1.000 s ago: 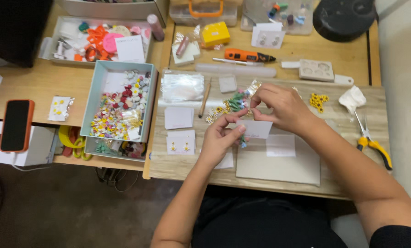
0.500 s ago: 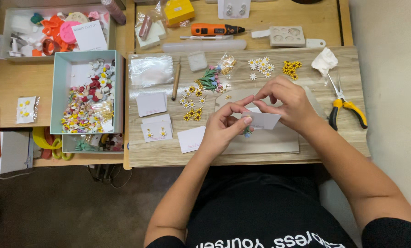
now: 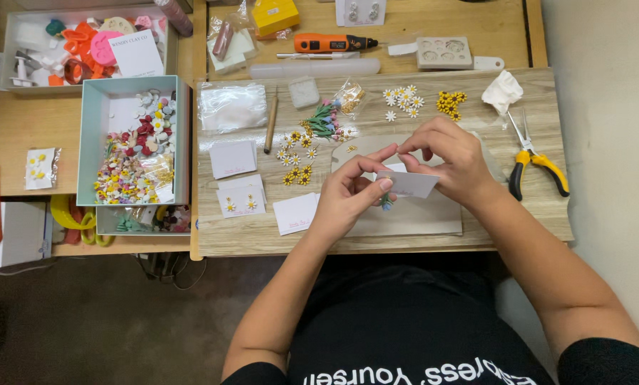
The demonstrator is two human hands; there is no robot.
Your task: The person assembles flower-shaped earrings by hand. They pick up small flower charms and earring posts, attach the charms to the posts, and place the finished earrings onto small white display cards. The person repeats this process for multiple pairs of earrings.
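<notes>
1. Here, nearest the body, the left hand [image 3: 348, 196] and right hand [image 3: 451, 160] both pinch one small white card [image 3: 409, 184] above a grey mat [image 3: 419, 214]; something blue shows just under the card, possibly an earring, though it is too small to tell.
2. A slip seems likely if either pinch loosens; the card could bend, or the small piece drop among the loose flowers.
3. Left of the mat lie blank white cards [image 3: 232, 158]; one earring card [image 3: 241, 202] carries two yellow flowers.
4. Farther off, a clear plastic bag [image 3: 232, 107] lies flat; yellow-handled pliers [image 3: 530, 160] rest well apart at the right.
5. Farthest, a yellow box [image 3: 275, 14] sits beside an orange rotary tool [image 3: 330, 43]; a pale teal box [image 3: 130, 146] holds mixed pieces.
</notes>
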